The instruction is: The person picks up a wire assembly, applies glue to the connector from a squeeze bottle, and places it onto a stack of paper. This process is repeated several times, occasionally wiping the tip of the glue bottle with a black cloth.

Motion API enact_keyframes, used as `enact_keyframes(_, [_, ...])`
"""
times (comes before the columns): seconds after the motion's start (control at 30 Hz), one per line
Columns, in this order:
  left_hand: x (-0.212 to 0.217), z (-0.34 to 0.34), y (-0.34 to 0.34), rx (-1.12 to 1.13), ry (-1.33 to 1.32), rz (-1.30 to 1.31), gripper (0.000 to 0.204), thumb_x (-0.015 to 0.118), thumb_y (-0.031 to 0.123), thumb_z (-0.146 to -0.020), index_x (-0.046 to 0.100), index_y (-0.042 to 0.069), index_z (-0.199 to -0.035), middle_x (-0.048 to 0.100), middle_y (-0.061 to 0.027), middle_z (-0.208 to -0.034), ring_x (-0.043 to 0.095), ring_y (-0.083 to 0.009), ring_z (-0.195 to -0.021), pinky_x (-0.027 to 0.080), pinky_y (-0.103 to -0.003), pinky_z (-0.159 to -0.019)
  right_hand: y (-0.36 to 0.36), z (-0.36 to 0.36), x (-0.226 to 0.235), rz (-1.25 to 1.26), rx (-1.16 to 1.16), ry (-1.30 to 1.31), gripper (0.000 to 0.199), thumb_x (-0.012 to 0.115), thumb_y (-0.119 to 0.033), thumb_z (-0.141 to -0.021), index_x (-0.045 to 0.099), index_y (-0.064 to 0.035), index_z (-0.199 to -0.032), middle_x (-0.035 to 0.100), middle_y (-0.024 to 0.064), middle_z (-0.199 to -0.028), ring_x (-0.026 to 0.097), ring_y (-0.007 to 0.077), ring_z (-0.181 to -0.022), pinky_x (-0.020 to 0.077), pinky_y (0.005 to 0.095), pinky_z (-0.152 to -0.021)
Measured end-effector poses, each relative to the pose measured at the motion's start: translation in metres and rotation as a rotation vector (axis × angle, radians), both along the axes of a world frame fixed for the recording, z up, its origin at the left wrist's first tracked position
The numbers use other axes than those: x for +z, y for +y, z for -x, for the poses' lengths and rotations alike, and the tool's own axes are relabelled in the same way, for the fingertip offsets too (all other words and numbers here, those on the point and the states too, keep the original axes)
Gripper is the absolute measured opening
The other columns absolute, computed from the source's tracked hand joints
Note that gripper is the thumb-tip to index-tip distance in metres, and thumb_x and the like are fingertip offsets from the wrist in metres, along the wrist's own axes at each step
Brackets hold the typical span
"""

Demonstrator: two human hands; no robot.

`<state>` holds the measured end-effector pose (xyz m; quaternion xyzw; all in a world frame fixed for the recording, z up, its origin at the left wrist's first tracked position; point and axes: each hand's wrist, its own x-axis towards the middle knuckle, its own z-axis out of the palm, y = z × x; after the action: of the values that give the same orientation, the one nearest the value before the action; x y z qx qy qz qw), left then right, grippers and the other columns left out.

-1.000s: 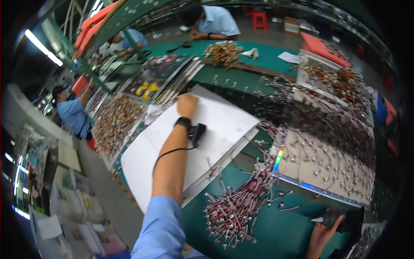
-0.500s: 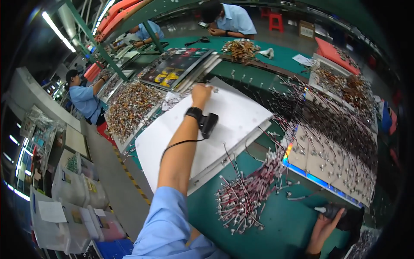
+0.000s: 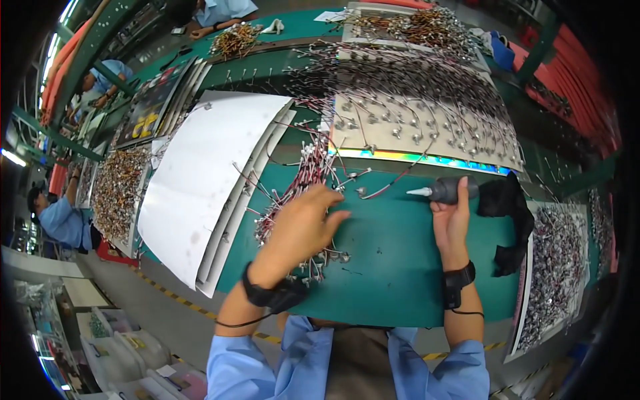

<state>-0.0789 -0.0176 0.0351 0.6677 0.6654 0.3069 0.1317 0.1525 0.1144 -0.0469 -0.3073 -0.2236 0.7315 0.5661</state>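
Observation:
My left hand (image 3: 303, 223) hovers over or touches a heap of small metal parts with dark red and white wire leads (image 3: 313, 167). Its thumb stands apart from the bent fingers, and nothing shows between them. In my right hand (image 3: 452, 223) is a dark squeeze bottle (image 3: 445, 192), lying sideways with its white nozzle pointing left. Beyond the hands, rows of wired metal parts (image 3: 417, 127) lie on a pale board with a shiny rainbow edge (image 3: 427, 159). One loose wired part (image 3: 387, 191) rests on the green mat just short of that edge.
Large white sheets (image 3: 207, 153) cover a stack at left. A black cloth (image 3: 507, 207) lies right of the bottle. Piles of small parts (image 3: 553, 267) fill boards at right and far left (image 3: 120, 190). Several co-workers in light blue sit beyond, one at the far edge (image 3: 223, 12).
My left hand has come back from the far edge of the white sheet to the wired heap. The view has swung right. My right hand still holds the bottle.

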Motion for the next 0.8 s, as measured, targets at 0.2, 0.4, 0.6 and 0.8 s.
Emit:
enact_keyframes(0.2, [-0.069, -0.036, 0.047, 0.102, 0.241, -0.040, 0.016, 0.063, 0.008, -0.074, 0.059, 0.002, -0.088, 0.051, -0.0118, -0.084, 0.057, -0.0297, -0.070, 0.047, -0.038, -0.060, -0.003, -0.001, 0.003, 0.021, 0.002, 0.045, 0.026, 0.052, -0.036, -0.088, 0.051, -0.0096, -0.086, 0.055, 0.0020, -0.073, 0.041, 0.0080, -0.052, 0.0321, 0.0223, -0.047])
enact_keyframes(0.4, [-0.079, -0.040, 0.052, 0.117, 0.290, 0.049, 0.016, 0.060, 0.006, -0.076, 0.059, 0.001, -0.090, 0.052, -0.0129, -0.083, 0.058, -0.0271, -0.064, 0.048, -0.034, -0.057, 0.002, -0.004, 0.004, 0.052, -0.003, 0.076, 0.025, 0.052, -0.035, -0.088, 0.050, -0.0106, -0.083, 0.052, 0.0005, -0.069, 0.040, 0.0077, -0.051, 0.0313, 0.0221, -0.047])
enact_keyframes(0.6, [-0.037, -0.044, 0.034, 0.086, -0.784, 0.080, 0.016, 0.055, 0.004, -0.082, 0.059, -0.002, -0.096, 0.060, -0.0130, -0.090, 0.061, -0.0201, -0.065, 0.049, -0.028, -0.053, -0.001, -0.010, 0.019, 0.022, -0.095, 0.088, 0.027, 0.052, -0.035, -0.088, 0.049, -0.0095, -0.080, 0.049, -0.0001, -0.068, 0.037, 0.0078, -0.052, 0.0314, 0.0233, -0.050])
enact_keyframes(0.8, [-0.033, -0.038, 0.020, 0.097, -1.332, 0.007, 0.019, 0.054, 0.003, -0.084, 0.058, -0.003, -0.102, 0.060, -0.0117, -0.099, 0.063, -0.0174, -0.075, 0.051, -0.024, -0.057, -0.019, -0.011, 0.035, -0.136, -0.132, 0.048, 0.043, 0.050, -0.040, -0.088, 0.045, -0.0057, -0.113, 0.055, 0.0088, -0.099, 0.053, 0.0124, -0.077, 0.0409, 0.0248, -0.065])
